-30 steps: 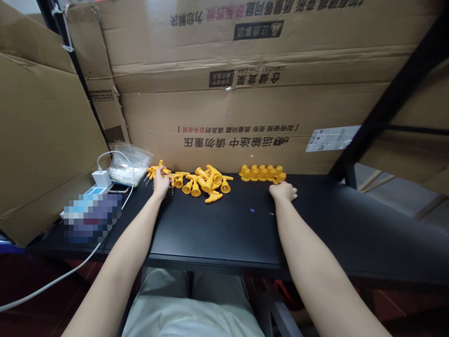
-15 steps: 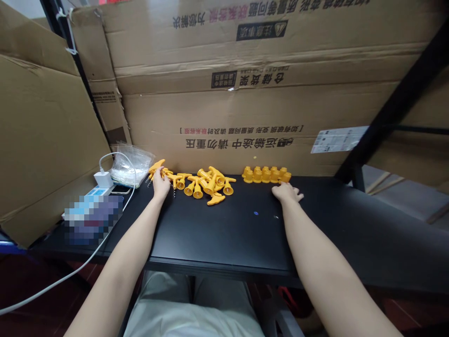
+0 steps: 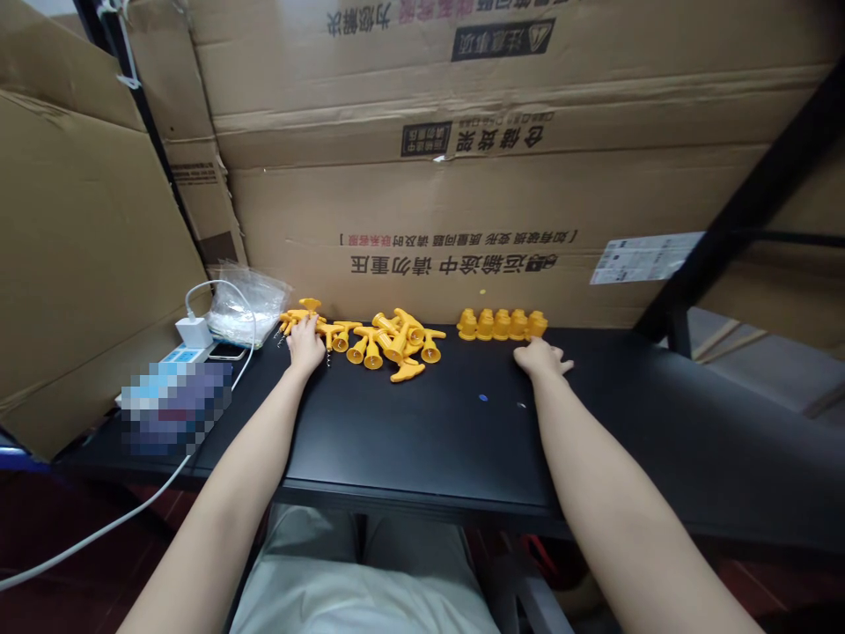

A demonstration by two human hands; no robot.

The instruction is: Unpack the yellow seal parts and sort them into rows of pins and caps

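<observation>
My left hand (image 3: 305,339) reaches to the far left of the black table (image 3: 422,431), fingers curled into a small cluster of yellow T-handled corkscrew pieces (image 3: 296,317). It seems to grip one of them. A bigger heap of the same yellow pieces (image 3: 393,339) lies just to its right. My right hand (image 3: 542,357) rests palm down on the table with fingers spread. Its fingertips are just in front of a neat row of yellow caps (image 3: 502,324) that stands against the cardboard wall.
Large cardboard boxes (image 3: 462,202) wall in the back and left. A clear plastic bag (image 3: 243,304), a white charger (image 3: 194,332) with its cable, and a phone (image 3: 226,350) sit at the left. A black diagonal frame bar (image 3: 739,211) rises at the right.
My left hand has shifted slightly among the yellow pieces at the left, and one piece it had tipped up now sits lower. My right hand has drawn back a little from the row of caps.
</observation>
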